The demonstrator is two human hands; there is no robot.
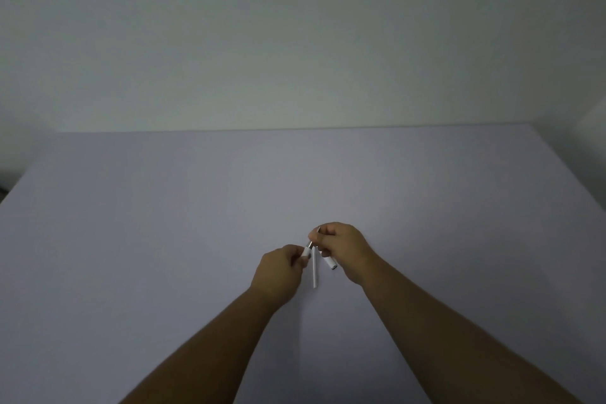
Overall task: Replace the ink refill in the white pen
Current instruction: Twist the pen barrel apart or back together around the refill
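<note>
My left hand [278, 269] is closed around the white pen barrel [307, 251], whose upper end sticks out toward my right hand. My right hand [342, 248] pinches the pen's silver tip section [314, 237] just above the barrel. A short white pen part [330, 263] pokes out below my right fingers. A thin white refill [314, 269] lies on the table between my two hands, pointing toward me. Whether the tip is joined to the barrel is hidden by my fingers.
The table [164, 239] is a plain lilac surface that runs to a pale wall [295, 43] at the back. Its left and right edges slope off at the frame's sides.
</note>
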